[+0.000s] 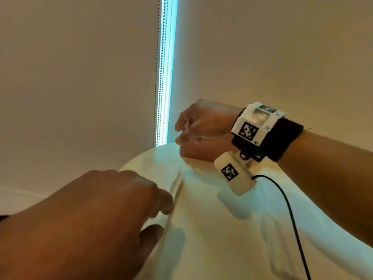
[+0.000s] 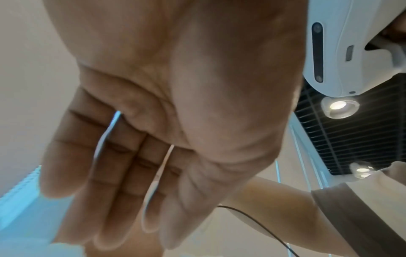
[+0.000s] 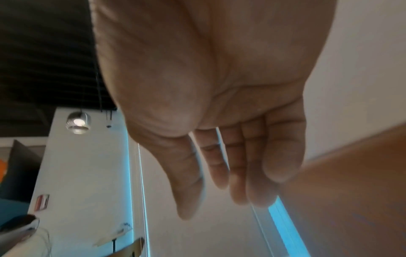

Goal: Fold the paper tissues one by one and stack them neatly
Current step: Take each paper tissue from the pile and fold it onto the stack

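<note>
A white paper tissue (image 1: 173, 190) lies on the pale round table (image 1: 222, 249); one raised edge or crease of it runs toward me, and the rest blends into the tabletop. My left hand (image 1: 161, 215) hovers at that edge, fingertips pointing down beside it. In the left wrist view the left hand (image 2: 123, 200) has relaxed fingers and an empty palm. My right hand (image 1: 181, 134) is over the table's far edge, blurred. Seen from the right wrist, the right hand (image 3: 219, 182) is loosely straight and holds nothing. I see no stack of tissues.
A wrist camera (image 1: 236, 174) hangs under my right wrist, and its black cable (image 1: 290, 215) trails across the right of the table. Behind the table are beige blinds with a bright gap and bead cord (image 1: 164, 67).
</note>
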`<state>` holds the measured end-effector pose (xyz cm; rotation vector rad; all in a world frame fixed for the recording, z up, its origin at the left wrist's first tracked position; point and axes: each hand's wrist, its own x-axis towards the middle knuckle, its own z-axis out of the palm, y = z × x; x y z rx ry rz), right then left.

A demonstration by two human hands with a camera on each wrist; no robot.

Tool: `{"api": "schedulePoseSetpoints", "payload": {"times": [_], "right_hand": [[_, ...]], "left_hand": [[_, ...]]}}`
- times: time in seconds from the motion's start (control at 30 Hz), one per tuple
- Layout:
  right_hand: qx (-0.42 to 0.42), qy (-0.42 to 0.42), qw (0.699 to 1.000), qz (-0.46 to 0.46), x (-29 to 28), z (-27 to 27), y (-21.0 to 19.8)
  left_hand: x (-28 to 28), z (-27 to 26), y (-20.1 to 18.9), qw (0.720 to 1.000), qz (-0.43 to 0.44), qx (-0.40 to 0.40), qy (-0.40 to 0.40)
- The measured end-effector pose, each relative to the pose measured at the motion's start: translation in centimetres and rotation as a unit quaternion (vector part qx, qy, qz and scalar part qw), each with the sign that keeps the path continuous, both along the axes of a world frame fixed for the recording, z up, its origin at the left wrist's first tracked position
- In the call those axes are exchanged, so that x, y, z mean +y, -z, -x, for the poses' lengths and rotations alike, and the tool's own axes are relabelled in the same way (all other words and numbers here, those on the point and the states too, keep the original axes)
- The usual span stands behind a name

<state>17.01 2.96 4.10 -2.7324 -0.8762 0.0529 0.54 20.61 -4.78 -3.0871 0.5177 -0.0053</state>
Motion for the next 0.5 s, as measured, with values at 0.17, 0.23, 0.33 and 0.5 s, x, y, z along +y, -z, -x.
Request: {"api": "schedulePoseSetpoints", "payload": {"times": [0.17, 0.23, 0.33, 0.5], "right_hand": [[0.000, 0.036, 0.999, -0.019, -10.3, 6.5, -4.0], [0.002, 0.065, 0.998, 0.002, -14.3, 9.3, -3.8], [0.008, 0.122, 0.991, 0.050, -19.1, 13.1, -2.0], [0.057, 0.154, 0.974, 0.156, -22.4, 17.9, 2.1]], "left_hand": [[-9.9, -1.5, -4.1, 0.983, 0.050, -0.105, 0.138], [-12.9, -1.6, -5.1, 0.984, 0.062, -0.061, 0.155], [-16.8, -3.3, -5.3, 0.972, 0.018, 0.017, 0.235], [-21.6, -3.6, -3.5, 0.944, -0.055, 0.054, 0.320]]}}
